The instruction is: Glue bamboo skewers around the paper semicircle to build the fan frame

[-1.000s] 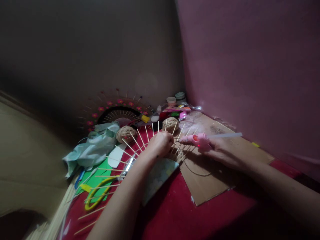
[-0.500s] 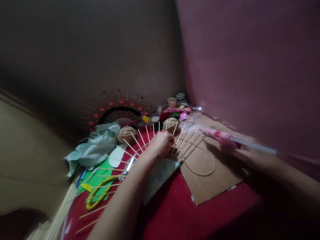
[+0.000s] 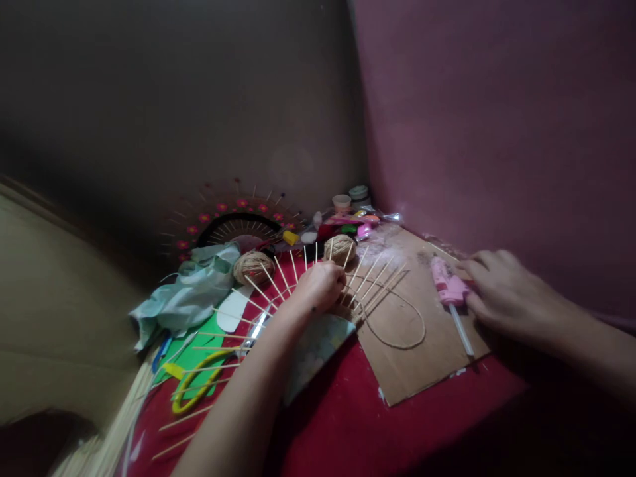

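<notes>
On the red desk (image 3: 358, 424), the cardboard sheet (image 3: 412, 371) is now carrying the pink glue gun (image 3: 448, 289), lying flat at three o'clock; the right hand (image 3: 501, 295) is loosening, its grip spread beside it, gluing paused. The left hand (image 3: 322, 285) is pressing the skewer fan (image 3: 278, 275), grip pinched together.

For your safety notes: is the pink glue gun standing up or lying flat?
Lying flat. The pink glue gun rests on its side on the cardboard sheet, with the right hand touching it.
</notes>
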`<action>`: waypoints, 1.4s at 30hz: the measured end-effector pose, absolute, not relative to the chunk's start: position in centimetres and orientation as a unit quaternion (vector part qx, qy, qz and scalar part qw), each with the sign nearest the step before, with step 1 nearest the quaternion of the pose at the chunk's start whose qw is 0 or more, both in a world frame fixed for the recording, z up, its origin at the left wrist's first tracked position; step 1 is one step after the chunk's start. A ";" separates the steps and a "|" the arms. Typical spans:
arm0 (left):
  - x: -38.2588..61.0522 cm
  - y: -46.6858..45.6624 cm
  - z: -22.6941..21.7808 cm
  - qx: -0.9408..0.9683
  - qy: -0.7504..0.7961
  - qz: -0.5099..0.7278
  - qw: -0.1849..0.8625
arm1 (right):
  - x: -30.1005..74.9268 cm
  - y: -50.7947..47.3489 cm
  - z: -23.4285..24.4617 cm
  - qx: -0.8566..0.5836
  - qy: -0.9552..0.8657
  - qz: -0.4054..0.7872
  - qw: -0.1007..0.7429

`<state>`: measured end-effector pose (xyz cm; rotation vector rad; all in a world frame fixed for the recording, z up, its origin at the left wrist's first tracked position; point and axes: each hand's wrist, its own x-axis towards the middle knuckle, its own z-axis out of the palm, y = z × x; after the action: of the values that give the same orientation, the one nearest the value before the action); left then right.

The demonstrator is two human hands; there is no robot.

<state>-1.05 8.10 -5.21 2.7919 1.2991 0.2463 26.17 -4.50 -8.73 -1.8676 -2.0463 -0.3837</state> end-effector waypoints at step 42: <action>-0.6 8.1 -5.8 0.890 0.439 0.117 0.023 | 13.6 3.1 -6.9 -0.638 -0.729 0.116 0.220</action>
<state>-0.60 8.14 -5.78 2.7575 1.3602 0.3627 13.59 3.12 -6.92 -1.7647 -2.0167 0.3211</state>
